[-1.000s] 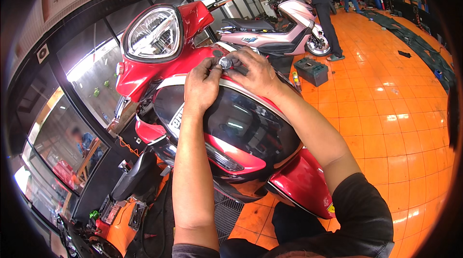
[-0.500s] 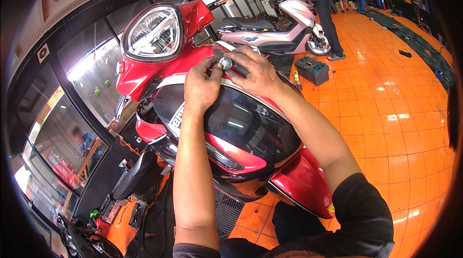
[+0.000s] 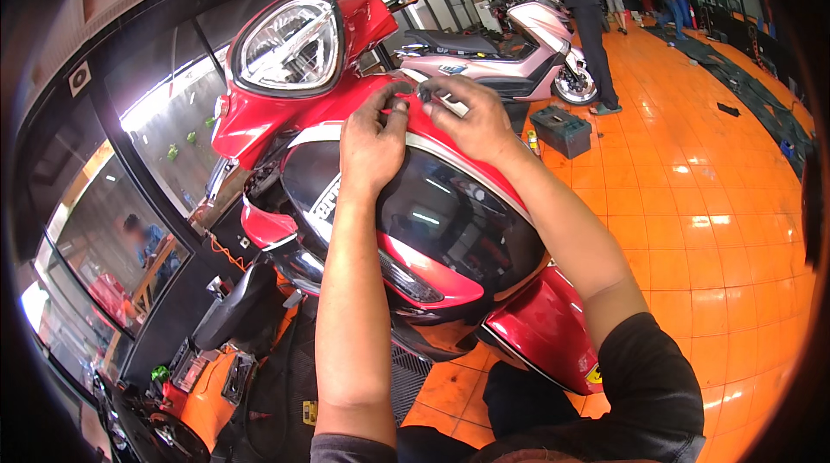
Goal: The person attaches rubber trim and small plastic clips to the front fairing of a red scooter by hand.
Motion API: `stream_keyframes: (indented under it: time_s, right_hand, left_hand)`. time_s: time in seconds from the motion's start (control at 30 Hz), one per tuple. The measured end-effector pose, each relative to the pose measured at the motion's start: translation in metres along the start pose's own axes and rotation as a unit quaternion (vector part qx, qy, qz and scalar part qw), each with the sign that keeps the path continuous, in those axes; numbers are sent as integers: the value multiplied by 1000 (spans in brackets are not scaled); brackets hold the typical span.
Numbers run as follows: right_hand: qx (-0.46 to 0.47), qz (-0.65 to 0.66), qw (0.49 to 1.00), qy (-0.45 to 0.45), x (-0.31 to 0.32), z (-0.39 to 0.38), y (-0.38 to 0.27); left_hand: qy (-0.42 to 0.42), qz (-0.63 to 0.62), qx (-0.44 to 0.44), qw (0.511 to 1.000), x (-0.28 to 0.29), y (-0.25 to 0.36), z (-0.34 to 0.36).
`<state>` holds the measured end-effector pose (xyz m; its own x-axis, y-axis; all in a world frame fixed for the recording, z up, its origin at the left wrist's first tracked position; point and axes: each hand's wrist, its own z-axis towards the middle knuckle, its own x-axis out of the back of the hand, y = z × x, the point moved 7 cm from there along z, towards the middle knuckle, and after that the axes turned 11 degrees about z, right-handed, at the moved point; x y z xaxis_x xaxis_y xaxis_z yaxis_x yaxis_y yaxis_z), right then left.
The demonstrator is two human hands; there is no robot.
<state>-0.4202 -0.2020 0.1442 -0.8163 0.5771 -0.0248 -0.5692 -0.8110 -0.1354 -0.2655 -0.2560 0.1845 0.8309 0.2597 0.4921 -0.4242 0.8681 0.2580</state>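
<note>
The right hand [image 3: 475, 120] pinches a small dark piece [image 3: 424, 95] just over the red scooter panel [image 3: 421, 124]; the left hand [image 3: 372, 150] curls beside it, around what, if anything, I can't tell. So slight a pinch could let the piece slip down the curved panel.

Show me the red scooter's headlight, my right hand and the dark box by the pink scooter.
Headlight [image 3: 290, 44]: head view, lens middle.
Right hand [image 3: 475, 121]: head view, hand's back.
Dark box [image 3: 565, 138]: head view, side wall.

A red scooter [image 3: 450, 204], a pink scooter [image 3: 519, 63] and a dark toolbox [image 3: 562, 132] mark a vehicle workshop.
</note>
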Motion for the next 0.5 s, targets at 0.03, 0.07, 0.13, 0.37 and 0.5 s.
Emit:
stream_keyframes:
  time_s: [0.03, 0.07, 0.13, 0.37, 0.5]
  right_hand:
    - [-66, 6, 998, -2, 0, 1, 14]
    - [-124, 44, 991, -9, -3, 2, 28]
    - [-215, 83, 972, -41, -15, 6, 41]
    - [-163, 67, 983, -45, -20, 19, 54]
    - [-232, 158, 959, -43, -27, 16, 58]
  left_hand:
    - [20, -16, 14, 1000, 3, 1, -1]
    - [61, -30, -5, 998, 7, 0, -2]
    - [124, -169, 27, 977, 17, -15, -3]
    - [193, -366, 67, 908, 32, -31, -12]
    - [189, -362, 68, 910, 34, -33, -14]
